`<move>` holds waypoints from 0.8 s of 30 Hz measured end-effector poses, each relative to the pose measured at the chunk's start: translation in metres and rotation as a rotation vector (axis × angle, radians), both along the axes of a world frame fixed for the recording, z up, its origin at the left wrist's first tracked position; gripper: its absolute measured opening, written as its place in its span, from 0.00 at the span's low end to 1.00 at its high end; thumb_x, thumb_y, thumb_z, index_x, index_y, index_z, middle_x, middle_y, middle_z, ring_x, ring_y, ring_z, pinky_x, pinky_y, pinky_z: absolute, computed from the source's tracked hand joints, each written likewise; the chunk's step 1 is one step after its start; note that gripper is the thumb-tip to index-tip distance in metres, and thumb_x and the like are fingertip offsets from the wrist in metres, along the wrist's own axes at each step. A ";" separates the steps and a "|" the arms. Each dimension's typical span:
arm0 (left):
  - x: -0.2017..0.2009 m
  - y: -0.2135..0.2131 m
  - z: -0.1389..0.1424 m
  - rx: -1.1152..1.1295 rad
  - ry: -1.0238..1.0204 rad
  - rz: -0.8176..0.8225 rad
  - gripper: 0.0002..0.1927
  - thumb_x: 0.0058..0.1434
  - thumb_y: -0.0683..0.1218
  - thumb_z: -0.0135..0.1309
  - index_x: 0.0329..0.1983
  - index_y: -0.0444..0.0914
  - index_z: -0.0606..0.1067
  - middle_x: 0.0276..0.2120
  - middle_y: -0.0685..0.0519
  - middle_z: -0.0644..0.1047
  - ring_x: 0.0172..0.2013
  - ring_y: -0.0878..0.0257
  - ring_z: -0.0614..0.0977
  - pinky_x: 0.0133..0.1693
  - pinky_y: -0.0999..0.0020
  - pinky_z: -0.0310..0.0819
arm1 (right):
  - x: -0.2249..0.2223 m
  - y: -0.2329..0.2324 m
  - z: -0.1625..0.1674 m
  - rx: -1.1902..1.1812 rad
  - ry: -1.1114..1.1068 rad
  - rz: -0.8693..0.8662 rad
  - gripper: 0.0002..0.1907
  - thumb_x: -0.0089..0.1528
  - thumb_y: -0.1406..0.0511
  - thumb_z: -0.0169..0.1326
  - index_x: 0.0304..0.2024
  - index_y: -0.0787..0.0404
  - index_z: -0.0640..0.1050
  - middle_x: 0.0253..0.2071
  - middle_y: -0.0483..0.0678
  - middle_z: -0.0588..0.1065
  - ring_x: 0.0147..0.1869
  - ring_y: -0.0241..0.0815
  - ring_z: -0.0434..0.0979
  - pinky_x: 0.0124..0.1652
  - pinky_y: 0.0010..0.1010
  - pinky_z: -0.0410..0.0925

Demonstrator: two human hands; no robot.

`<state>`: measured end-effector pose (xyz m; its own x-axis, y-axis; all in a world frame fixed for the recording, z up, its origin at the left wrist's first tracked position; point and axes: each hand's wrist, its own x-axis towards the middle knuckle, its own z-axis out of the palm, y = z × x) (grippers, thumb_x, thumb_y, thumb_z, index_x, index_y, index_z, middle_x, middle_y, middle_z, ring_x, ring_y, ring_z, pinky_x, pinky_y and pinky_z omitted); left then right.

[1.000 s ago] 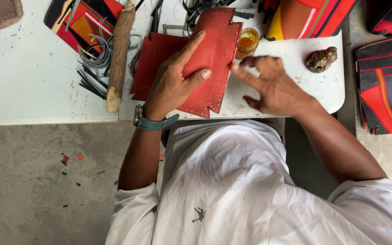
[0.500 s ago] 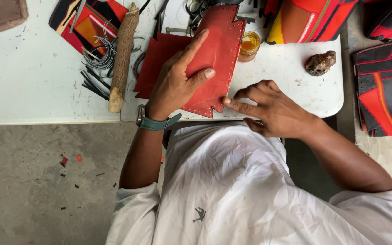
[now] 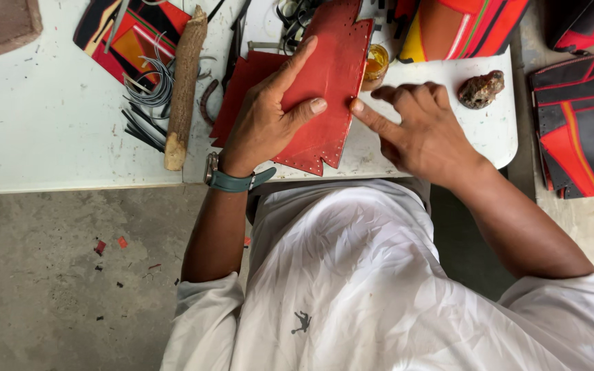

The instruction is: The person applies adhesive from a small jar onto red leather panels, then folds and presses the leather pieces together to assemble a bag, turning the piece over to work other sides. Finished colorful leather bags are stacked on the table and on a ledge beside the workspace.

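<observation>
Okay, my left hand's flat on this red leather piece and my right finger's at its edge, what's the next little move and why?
Probably slide the right hand fingertip along the punched edge of the red leather piece, checking that it lines up with the piece beneath. The left hand already presses it flat on the white table, and the right index finger touches the edge beside the row of small holes, so that seam seems the point of attention.

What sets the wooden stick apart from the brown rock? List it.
The wooden stick is long, slim and pale tan; the brown rock is short, lumpy and dark. The stick lies beyond the left hand, the rock beyond the right hand. Neither is touched; both rest on the white table.
</observation>
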<state>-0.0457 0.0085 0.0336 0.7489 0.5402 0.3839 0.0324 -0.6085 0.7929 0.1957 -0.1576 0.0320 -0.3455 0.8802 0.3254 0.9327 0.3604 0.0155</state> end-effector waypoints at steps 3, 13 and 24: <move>0.000 -0.001 0.001 0.022 0.004 0.012 0.38 0.74 0.52 0.60 0.79 0.39 0.56 0.76 0.44 0.65 0.75 0.51 0.69 0.74 0.60 0.65 | -0.008 -0.009 0.008 0.000 -0.010 0.091 0.42 0.57 0.65 0.62 0.73 0.38 0.66 0.61 0.47 0.72 0.56 0.49 0.70 0.55 0.45 0.59; 0.004 0.006 -0.003 -0.018 0.023 0.015 0.38 0.75 0.55 0.58 0.80 0.40 0.55 0.77 0.44 0.63 0.77 0.50 0.66 0.75 0.59 0.63 | -0.013 -0.016 0.016 0.177 -0.207 0.100 0.33 0.64 0.64 0.58 0.72 0.37 0.73 0.61 0.41 0.72 0.61 0.42 0.69 0.55 0.42 0.59; 0.007 0.010 -0.007 -0.057 0.054 0.022 0.38 0.75 0.57 0.57 0.80 0.44 0.55 0.77 0.45 0.63 0.76 0.50 0.66 0.74 0.59 0.63 | -0.021 -0.018 0.012 0.211 -0.179 0.107 0.24 0.67 0.63 0.54 0.66 0.39 0.75 0.62 0.41 0.70 0.63 0.41 0.68 0.55 0.40 0.58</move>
